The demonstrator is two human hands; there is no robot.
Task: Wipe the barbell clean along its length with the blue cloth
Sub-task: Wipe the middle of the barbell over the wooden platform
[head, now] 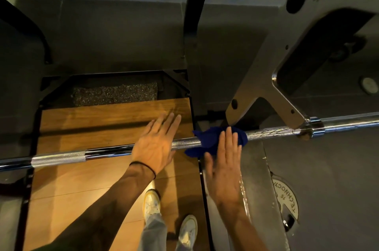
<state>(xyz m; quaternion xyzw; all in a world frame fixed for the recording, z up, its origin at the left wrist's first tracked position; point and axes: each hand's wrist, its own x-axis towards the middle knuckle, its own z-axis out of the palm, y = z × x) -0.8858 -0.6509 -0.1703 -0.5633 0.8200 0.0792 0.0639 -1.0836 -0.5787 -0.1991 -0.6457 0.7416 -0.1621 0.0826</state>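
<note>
Mid-wipe: the right hand (224, 160), fingers flat, pressed the cloth (213, 142) on the bar (123, 151); the left hand (155, 144) lay flat beside it. Next, probably a slide toward the collar.

Black wristband (143, 165), cream sneakers (151, 202), grey trousers (153, 230)

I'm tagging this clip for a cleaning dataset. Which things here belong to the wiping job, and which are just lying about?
Job:
barbell
blue cloth
right hand flat on the cloth
left hand flat over the bar

Lying about:
weight plate
rack bracket
wooden platform
</note>
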